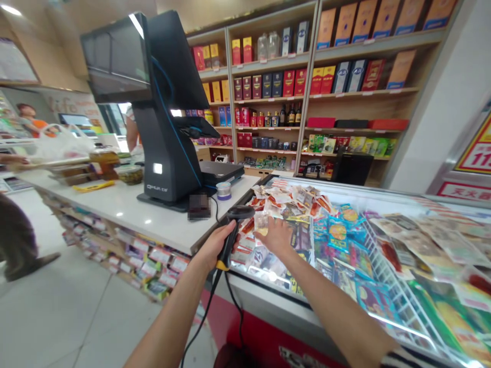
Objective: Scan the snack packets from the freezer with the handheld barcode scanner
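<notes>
My left hand (215,245) is closed round the handle of a black and yellow barcode scanner (230,237), whose head points right, over the edge of the chest freezer. Its black cable hangs down below. My right hand (278,236) is pinching a small clear snack packet (261,223) with pale contents, just in front of the scanner's head. A loose pile of vacuum-packed snacks (299,199), several of them with reddish-brown contents, is spread on the freezer's glass top behind my right hand. Colourful ice cream packs (337,232) show through the glass.
A dark point-of-sale terminal (169,153) stands on the white counter (130,220) at left, beside a small round tub (223,190). More flat packets (433,240) lie on the freezer at right. Shelves of boxed bottles (264,84) line the back wall. Another person's leg (17,235) shows far left.
</notes>
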Tool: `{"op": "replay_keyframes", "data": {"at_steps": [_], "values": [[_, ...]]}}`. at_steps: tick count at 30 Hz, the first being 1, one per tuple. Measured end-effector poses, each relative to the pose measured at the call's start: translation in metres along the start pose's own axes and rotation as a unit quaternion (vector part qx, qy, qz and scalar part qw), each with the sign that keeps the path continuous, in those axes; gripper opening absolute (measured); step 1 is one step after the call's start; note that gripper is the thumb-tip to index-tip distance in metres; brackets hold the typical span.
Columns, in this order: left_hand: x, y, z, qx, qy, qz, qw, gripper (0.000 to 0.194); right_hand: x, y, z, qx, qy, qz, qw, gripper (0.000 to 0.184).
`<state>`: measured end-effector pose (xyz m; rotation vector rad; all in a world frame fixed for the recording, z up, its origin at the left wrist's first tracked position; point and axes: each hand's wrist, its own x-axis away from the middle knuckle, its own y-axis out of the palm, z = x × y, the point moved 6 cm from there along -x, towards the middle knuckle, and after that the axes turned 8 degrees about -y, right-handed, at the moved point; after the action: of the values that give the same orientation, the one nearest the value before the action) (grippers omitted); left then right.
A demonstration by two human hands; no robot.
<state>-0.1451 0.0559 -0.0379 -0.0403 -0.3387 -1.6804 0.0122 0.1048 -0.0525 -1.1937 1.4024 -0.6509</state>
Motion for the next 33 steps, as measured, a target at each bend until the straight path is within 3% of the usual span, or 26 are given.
{"op": "replay_keyframes", "data": {"at_steps": [3, 7, 14, 21, 25, 33], "values": [[-0.004, 0.007, -0.002, -0.006, -0.004, -0.005, 1.000, 0.036, -0.006, 0.006, 0.006, -0.003, 0.003, 0.006, 1.000, 0.065], [-0.009, 0.021, -0.004, -0.001, -0.009, -0.014, 1.000, 0.034, -0.004, 0.002, 0.038, -0.069, 0.007, 0.012, 0.998, 0.054], [-0.015, 0.063, -0.006, -0.010, -0.006, -0.081, 0.997, 0.033, 0.020, -0.034, 0.105, -0.225, -0.017, 0.127, 0.966, 0.040], [-0.014, 0.114, 0.000, -0.030, 0.017, -0.158, 0.987, 0.033, 0.042, -0.063, 0.165, -0.310, 0.044, 0.127, 0.941, 0.038], [-0.011, 0.137, 0.000, -0.048, 0.009, -0.180, 0.983, 0.034, 0.050, -0.071, 0.180, -0.338, 0.051, 0.120, 0.932, 0.039], [-0.013, 0.168, -0.012, -0.054, 0.011, -0.219, 0.974, 0.033, 0.057, -0.076, 0.181, -0.357, 0.037, 0.134, 0.924, 0.038]]}}
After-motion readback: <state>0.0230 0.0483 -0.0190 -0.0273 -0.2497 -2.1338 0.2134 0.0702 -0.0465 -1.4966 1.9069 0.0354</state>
